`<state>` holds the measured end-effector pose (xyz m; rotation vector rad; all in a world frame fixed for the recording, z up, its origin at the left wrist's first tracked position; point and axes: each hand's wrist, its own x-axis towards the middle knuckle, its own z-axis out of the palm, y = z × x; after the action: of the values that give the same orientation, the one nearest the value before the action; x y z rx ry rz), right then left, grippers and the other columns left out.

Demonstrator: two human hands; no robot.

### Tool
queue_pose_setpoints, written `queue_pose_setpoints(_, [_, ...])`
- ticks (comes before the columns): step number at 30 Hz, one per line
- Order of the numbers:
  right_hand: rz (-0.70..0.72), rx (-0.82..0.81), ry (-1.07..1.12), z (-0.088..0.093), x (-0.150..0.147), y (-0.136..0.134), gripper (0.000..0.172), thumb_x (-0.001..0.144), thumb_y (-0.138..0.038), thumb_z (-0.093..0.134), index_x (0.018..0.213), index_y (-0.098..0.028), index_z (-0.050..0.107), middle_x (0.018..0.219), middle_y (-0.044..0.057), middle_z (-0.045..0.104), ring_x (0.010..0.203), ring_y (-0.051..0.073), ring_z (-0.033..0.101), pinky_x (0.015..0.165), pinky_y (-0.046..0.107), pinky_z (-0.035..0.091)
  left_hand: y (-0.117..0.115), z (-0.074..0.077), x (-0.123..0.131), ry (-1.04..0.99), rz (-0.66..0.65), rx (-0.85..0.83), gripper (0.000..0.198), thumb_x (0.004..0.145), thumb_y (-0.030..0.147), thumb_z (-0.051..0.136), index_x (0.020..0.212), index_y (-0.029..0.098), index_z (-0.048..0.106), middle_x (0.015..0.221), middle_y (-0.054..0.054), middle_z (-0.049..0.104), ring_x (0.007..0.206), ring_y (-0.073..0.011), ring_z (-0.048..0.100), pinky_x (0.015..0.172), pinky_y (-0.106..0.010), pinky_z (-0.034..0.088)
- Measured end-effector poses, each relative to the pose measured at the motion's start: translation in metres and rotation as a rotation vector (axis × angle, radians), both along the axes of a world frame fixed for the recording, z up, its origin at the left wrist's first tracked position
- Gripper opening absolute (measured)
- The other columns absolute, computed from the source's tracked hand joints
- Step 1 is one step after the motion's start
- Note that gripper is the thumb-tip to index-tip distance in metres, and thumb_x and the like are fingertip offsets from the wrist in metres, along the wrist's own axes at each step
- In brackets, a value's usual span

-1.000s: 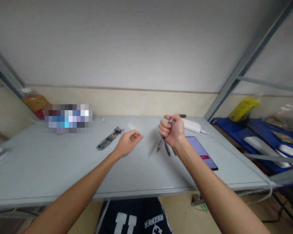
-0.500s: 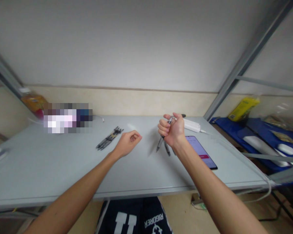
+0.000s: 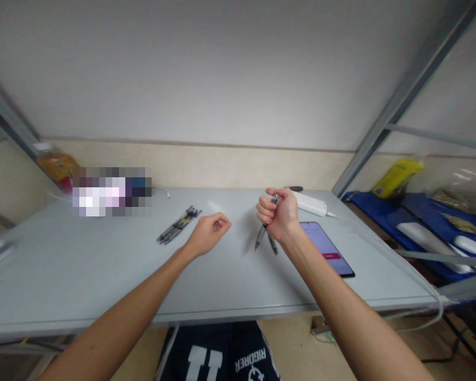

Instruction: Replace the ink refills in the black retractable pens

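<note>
My right hand is closed round a clear and black pen, its tip pointing down at the desk. Beneath that hand another pen shows in part; its upper end is hidden. My left hand rests on the desk with its fingers curled together; whether something is inside the curl I cannot make out. Just left of it lies a bundle of several black and clear pens, side by side and slanting.
A phone with a lit screen lies by my right forearm. Behind it are a white power strip with a cable and a dark object. An orange bottle and a blurred-out item stand back left on the grey desk.
The thumb of my right hand has come down over the top of the pen, which now stands lower in the fist. My left hand has hardly moved.
</note>
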<state>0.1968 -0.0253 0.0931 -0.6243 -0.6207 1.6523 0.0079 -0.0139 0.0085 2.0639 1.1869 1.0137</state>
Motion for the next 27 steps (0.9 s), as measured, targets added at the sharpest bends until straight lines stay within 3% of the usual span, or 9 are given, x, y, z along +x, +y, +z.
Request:
queue_pose_setpoints(20, [0.025,-0.018,0.028,-0.0003,-0.0012,-0.0027,0.019,0.078,-0.039,0.034,0.067,-0.023,0.037,0.043,-0.009,0.023,0.035,0.008,0.015,0.032,0.017,0.011,0.0003,0.0004,-0.0011,0.032,-0.003,0.043,0.019,0.081,0.030,0.050,0.079,0.016,0.062,0.066,0.000,0.064,0.061,-0.0113,0.056,0.059,-0.022,0.041])
queue_pose_setpoints(27, [0.030,-0.035,0.001,-0.0032,-0.0011,0.0002,0.020,0.080,-0.036,0.029,0.068,-0.023,0.037,0.043,-0.008,0.023,0.035,0.009,0.016,0.034,0.018,0.011,0.0027,-0.0029,-0.0024,0.132,0.033,0.157,0.015,0.081,0.024,0.049,0.079,0.016,0.061,0.069,-0.001,0.063,0.066,-0.0121,0.056,0.065,-0.024,0.042])
